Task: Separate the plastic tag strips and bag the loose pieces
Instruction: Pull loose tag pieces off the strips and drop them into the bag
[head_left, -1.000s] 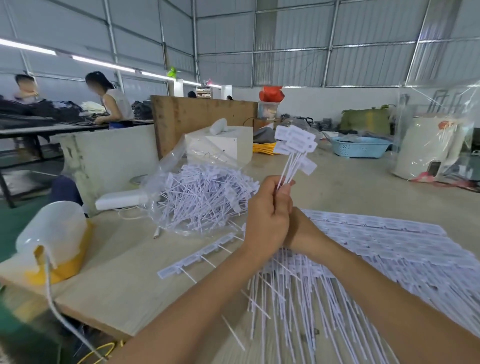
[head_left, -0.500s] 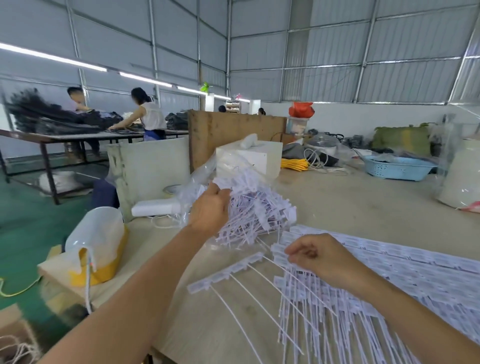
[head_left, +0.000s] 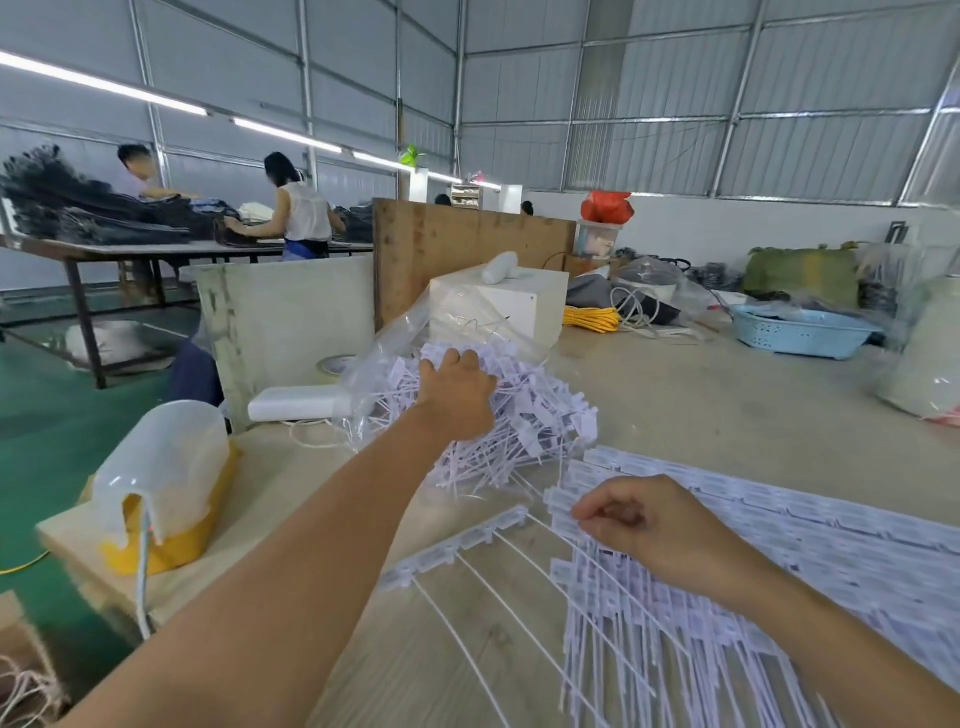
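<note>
- The left hand (head_left: 457, 392) is stretched out far, palm down, on top of the pile of loose tags (head_left: 519, 410). Its fingers reach over the pile and into the mouth of the clear bag (head_left: 395, 343); I cannot tell if they hold any tags.
- The right hand (head_left: 649, 525) sits just in front of the pile, fingers curled, pinching the near edge of the tag strips (head_left: 779, 545).
- The strips lie flat on the table (head_left: 701, 405), spreading right from the pile.
- One short strip (head_left: 457, 545) lies alone, just left of the right hand.
- A moment ago the left hand was only at the bag's edge — now it is deeper in the pile. The right hand has stayed on the strips.
</note>
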